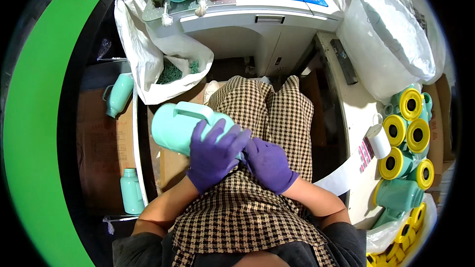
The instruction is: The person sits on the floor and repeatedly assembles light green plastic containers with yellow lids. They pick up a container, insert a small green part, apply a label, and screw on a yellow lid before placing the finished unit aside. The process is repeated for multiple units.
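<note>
A mint-green plastic jug (pixel 170 127) with a loop handle lies tilted over my lap, its wide end toward the upper left. My left hand (pixel 216 151), in a purple glove, is wrapped round its narrower end, just below the handle. Close against that end is my right hand (pixel 269 164), also gloved in purple, with its fingers curled in. What those fingers hold, if anything, is hidden; the two hands touch or nearly touch. Under both hands is a checked apron (pixel 237 202) across my lap.
A white sack (pixel 136 49) with green scraps stands front left. Two more jugs (pixel 131 191) are at left. On the right ledge are a label roll (pixel 378 142) and several jugs with yellow bases (pixel 394 163). A white desk (pixel 222 17) stands ahead, beside a large plastic bag (pixel 381 39).
</note>
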`<state>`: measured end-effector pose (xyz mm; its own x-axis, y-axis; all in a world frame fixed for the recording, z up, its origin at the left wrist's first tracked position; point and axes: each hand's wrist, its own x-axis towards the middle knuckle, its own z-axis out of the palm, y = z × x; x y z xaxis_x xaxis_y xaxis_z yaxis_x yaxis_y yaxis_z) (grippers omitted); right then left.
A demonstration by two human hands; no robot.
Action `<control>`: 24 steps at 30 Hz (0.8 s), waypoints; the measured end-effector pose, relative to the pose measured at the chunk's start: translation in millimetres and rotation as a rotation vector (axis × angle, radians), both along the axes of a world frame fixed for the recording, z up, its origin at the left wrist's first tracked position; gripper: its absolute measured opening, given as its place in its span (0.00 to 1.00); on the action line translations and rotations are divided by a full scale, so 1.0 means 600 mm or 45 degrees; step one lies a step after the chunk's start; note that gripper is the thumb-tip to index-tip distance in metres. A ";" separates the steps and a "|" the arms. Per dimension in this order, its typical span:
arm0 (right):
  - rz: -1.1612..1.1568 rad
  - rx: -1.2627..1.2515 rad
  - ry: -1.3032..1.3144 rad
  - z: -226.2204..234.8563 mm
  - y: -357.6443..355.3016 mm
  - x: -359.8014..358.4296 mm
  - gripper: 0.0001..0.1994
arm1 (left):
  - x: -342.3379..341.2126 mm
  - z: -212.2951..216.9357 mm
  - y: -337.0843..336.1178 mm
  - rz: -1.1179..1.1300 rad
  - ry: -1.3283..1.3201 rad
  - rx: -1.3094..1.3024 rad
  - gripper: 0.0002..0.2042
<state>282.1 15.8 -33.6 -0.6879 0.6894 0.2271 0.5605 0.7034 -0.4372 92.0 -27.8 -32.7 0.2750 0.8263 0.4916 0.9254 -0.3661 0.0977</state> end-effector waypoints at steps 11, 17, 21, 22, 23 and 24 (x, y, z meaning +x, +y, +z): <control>0.215 -2.070 0.624 -0.030 -0.009 0.050 0.17 | 0.003 0.000 -0.006 -0.176 0.005 0.201 0.23; 1.308 -1.410 0.959 0.093 0.005 0.182 0.09 | -0.062 -0.032 -0.016 0.082 -0.016 0.074 0.33; 0.369 -0.363 1.609 0.166 0.030 0.127 0.15 | -0.146 -0.025 -0.048 0.139 -0.445 0.026 0.26; 0.123 -0.200 1.507 0.151 0.032 0.100 0.16 | -0.153 -0.028 -0.063 0.126 -0.484 0.037 0.25; 0.046 0.026 1.059 0.098 0.066 0.075 0.18 | -0.151 -0.029 -0.079 0.121 -0.531 0.049 0.23; 0.114 0.248 0.822 0.085 0.104 0.012 0.17 | -0.140 -0.019 -0.088 0.143 -0.511 0.011 0.21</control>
<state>289.5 78.5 17.6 -0.4253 0.5408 0.7257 0.1654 0.8348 -0.5251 8.0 -80.5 -44.2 -0.0317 0.8355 0.5485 0.8489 -0.2672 0.4561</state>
